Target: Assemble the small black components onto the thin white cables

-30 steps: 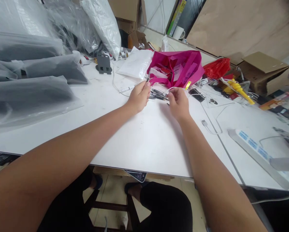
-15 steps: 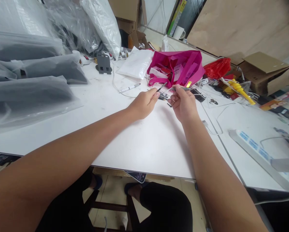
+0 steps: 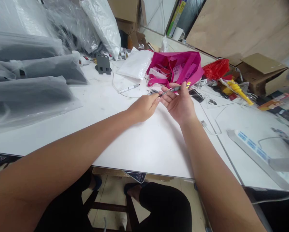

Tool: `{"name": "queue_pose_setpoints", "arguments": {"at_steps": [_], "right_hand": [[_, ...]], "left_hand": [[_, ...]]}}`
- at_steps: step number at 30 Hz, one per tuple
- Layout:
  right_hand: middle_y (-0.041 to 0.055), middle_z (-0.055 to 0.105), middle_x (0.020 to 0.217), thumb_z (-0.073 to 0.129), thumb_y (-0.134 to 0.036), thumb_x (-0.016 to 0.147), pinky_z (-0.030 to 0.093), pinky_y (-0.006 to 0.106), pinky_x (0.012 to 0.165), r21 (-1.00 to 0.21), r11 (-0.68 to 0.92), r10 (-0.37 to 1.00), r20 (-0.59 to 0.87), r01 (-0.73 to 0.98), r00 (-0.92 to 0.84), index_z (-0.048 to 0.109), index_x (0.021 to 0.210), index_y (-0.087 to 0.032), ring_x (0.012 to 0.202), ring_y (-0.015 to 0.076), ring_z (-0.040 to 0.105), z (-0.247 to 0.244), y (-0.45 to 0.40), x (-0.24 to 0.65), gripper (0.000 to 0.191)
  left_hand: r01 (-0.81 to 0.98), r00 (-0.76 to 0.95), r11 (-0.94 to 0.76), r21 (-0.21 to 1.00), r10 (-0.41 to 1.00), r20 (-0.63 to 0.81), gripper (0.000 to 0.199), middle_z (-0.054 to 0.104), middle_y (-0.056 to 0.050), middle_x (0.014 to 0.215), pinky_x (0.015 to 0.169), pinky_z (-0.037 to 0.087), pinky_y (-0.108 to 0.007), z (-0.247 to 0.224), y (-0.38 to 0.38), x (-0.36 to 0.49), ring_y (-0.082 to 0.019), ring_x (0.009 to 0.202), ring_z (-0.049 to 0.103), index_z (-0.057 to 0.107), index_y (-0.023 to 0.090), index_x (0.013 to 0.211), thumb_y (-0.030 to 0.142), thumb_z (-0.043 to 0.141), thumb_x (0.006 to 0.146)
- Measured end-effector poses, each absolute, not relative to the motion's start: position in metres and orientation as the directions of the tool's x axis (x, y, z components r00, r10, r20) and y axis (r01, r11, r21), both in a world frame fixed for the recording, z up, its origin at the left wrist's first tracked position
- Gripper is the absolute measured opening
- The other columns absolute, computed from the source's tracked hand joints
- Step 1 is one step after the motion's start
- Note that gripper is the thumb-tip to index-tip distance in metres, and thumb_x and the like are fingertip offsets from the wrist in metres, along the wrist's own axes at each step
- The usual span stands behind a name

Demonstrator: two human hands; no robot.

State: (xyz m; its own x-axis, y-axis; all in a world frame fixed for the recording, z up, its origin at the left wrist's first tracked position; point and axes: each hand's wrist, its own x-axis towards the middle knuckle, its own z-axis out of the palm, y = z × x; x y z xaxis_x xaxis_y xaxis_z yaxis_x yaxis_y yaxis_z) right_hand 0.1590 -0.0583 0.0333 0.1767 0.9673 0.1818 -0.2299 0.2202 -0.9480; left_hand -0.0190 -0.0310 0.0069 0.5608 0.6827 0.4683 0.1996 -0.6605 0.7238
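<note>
My left hand (image 3: 145,108) is closed, pinching a thin dark rod between thumb and fingers; most of it is hidden. Palm up, my right hand (image 3: 179,101) has its fingers stretched, with a slim grey pen (image 3: 175,89) lying across them against the thumb. The tips of both pieces meet between the hands, and I cannot tell whether they are joined. Behind the fingertips, small dark slim items (image 3: 153,91) lie partly hidden on the white table (image 3: 139,141). To the left lies a white marker pen (image 3: 129,88).
A pink tote bag (image 3: 175,66) with packets stands behind my hands, beside a white mailer (image 3: 136,62). Grey plastic-wrapped packages (image 3: 30,96) fill the left side. On the right are a power strip (image 3: 253,151), cables, a yellow tool (image 3: 238,90) and a cardboard box (image 3: 262,72).
The two hands have come together, bringing the dark rod and grey pen tip to tip. My right hand has turned palm up and its fingers have straightened.
</note>
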Motion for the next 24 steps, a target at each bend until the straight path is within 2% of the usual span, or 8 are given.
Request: {"name": "queue_pose_setpoints", "arguments": {"at_steps": [8, 13, 19, 24], "right_hand": [[0.0029, 0.082, 0.099, 0.063, -0.079, 0.091, 0.067, 0.035, 0.085, -0.956, 0.233, 0.964, 0.204, -0.178, 0.168, 0.065, 0.11, -0.028, 0.095, 0.02, 0.081, 0.0344, -0.0608, 0.1551, 0.055], [0.0015, 0.081, 0.095, 0.062, -0.08, 0.091, 0.067, 0.036, 0.083, -0.96, 0.228, 0.959, 0.193, -0.164, 0.208, 0.063, 0.114, -0.031, 0.093, 0.0202, 0.08, 0.035, -0.0607, 0.1547, 0.054], [0.0019, 0.08, 0.094, 0.064, -0.079, 0.09, 0.067, 0.036, 0.082, -0.959, 0.242, 0.96, 0.214, -0.147, 0.179, 0.065, 0.112, -0.03, 0.095, 0.0208, 0.08, 0.0368, -0.0631, 0.153, 0.054], [0.0023, 0.08, 0.094, 0.066, -0.082, 0.087, 0.067, 0.035, 0.083, -0.957, 0.259, 0.958, 0.238, -0.127, 0.163, 0.067, 0.109, -0.028, 0.093, 0.0195, 0.079, 0.0379, -0.0651, 0.1498, 0.058]], "left_hand": [[0.232, 0.564, -0.658, 0.716, 0.691, 0.452, 0.028, 0.059, -0.001, 0.072, 0.066, 0.036, -0.032, 0.0063, -0.0299, -0.0188, -0.016, 0.064, 0.051, 0.062, 0.019, 0.098, 0.035, 0.04, 0.108], [0.243, 0.564, -0.658, 0.712, 0.693, 0.449, 0.026, 0.061, -0.001, 0.075, 0.067, 0.036, -0.032, 0.0064, -0.03, -0.0189, -0.016, 0.064, 0.052, 0.063, 0.018, 0.106, 0.032, 0.041, 0.107], [0.234, 0.558, -0.658, 0.716, 0.694, 0.455, 0.026, 0.055, 0.001, 0.07, 0.066, 0.035, -0.032, 0.0077, -0.031, -0.0199, -0.015, 0.061, 0.047, 0.06, 0.019, 0.094, 0.032, 0.041, 0.107], [0.254, 0.568, -0.646, 0.72, 0.702, 0.43, 0.028, 0.056, 0.0, 0.07, 0.065, 0.036, -0.032, 0.0068, -0.0305, -0.0201, -0.016, 0.062, 0.049, 0.064, 0.018, 0.101, 0.031, 0.041, 0.107]]}}
